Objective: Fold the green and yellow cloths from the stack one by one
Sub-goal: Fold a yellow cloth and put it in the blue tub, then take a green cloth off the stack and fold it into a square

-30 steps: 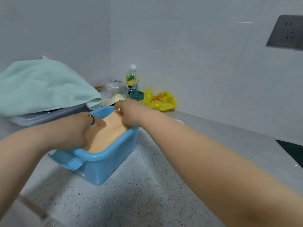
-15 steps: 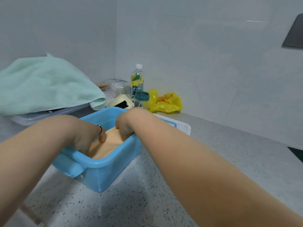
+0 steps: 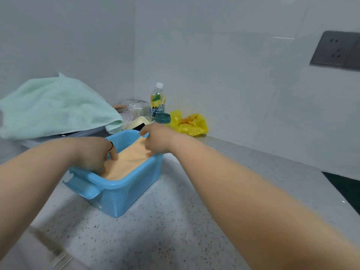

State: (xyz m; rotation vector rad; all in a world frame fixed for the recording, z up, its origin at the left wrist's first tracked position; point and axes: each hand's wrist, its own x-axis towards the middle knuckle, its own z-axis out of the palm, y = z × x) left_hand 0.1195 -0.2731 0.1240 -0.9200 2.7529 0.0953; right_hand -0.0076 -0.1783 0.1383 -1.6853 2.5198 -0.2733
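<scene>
Right hand (image 3: 155, 141) shifts to the far end of the yellow cloth (image 3: 130, 160); left hand (image 3: 93, 154) sits at its near end. Both hands' fingers (image 3: 115, 156) curl onto it; grip cannot be confirmed.

The cloth (image 3: 129, 162) lies in the tub (image 3: 128, 199), bottle (image 3: 157, 102) behind it.

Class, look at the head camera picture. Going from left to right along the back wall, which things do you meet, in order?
green cloth → drink bottle → yellow plastic bag → wall socket
</scene>
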